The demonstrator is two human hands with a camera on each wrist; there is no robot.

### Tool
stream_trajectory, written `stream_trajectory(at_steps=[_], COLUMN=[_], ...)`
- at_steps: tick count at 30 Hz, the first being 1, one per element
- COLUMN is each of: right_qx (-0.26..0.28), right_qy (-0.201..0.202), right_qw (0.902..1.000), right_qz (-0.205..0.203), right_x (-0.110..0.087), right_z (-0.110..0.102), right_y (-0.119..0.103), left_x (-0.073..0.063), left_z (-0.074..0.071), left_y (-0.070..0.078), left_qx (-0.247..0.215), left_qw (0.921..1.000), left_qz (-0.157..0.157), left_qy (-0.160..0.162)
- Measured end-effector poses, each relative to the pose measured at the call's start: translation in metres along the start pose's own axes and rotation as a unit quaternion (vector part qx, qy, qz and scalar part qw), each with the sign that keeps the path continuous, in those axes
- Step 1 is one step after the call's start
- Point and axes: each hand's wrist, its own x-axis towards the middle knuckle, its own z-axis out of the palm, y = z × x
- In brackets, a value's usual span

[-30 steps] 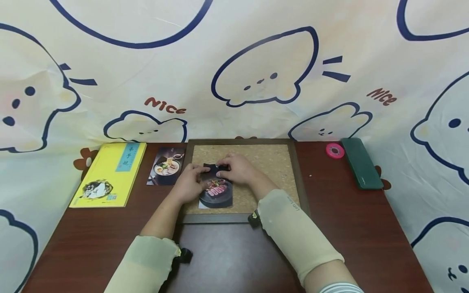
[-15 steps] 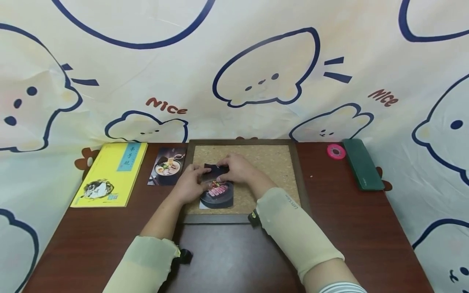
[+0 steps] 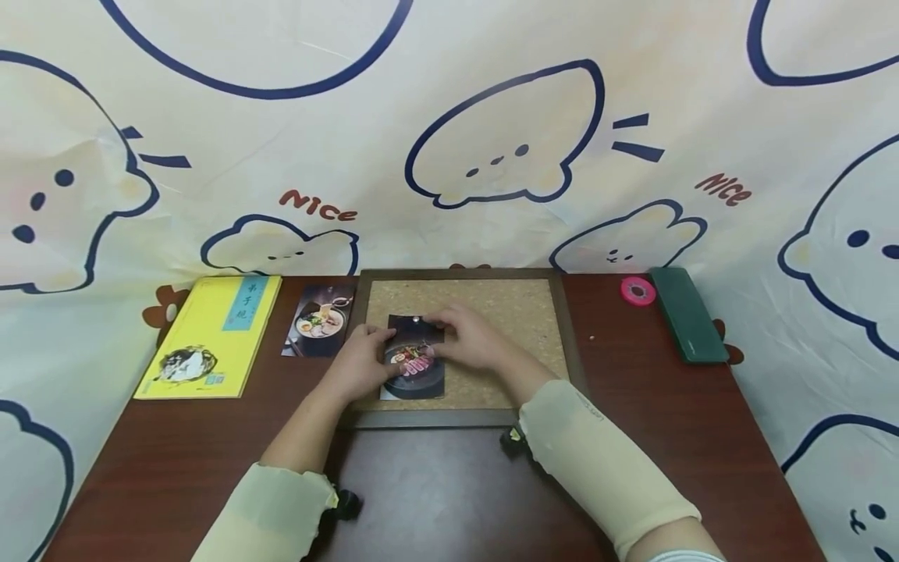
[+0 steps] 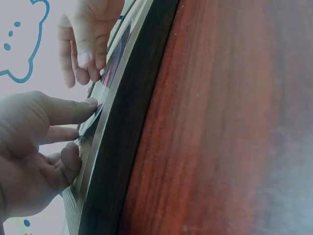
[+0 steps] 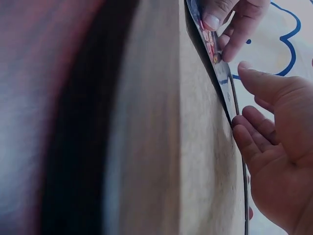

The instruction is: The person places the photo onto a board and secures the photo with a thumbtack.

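A dark photo card [image 3: 420, 384] with pink meat slices on a black plate lies on the left part of a framed cork board [image 3: 506, 312]. A small shiny dot, like a pin head [image 3: 416, 319], shows at its top edge. My left hand [image 3: 357, 363] rests along the card's left edge, its thumb pressing on the picture. At the card's upper right is my right hand [image 3: 469, 337], fingers spread and nearly straight. In the right wrist view that right hand [image 5: 281, 142] has fingertips at the card's edge; whether they touch it is unclear.
Left of the board lies another photo card [image 3: 319, 320] with a food bowl, then a yellow book [image 3: 211, 336]. To the right are a pink ring-shaped item [image 3: 637, 291] and a dark green box [image 3: 688, 316]. A patterned cloth [image 3: 492, 234] hangs behind the table.
My right hand has drawn back slightly to the right from the card's top, its fingers opening and uncovering the shiny dot. The left hand stays at the card's left edge.
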Motion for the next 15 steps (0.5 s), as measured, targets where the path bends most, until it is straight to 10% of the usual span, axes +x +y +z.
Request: stream_trajectory(at_steps=[15], right_qx=[-0.001], right_qy=[0.015], right_qw=[0.9999], right_qz=[-0.001], right_x=[-0.044], right_z=[-0.008], right_y=[0.004], left_x=[-0.024], left_z=[-0.009], left_y=[-0.009], left_qx=[-0.033], left_qw=[0.9979], left_qz=[0.037], left_qy=[0.042])
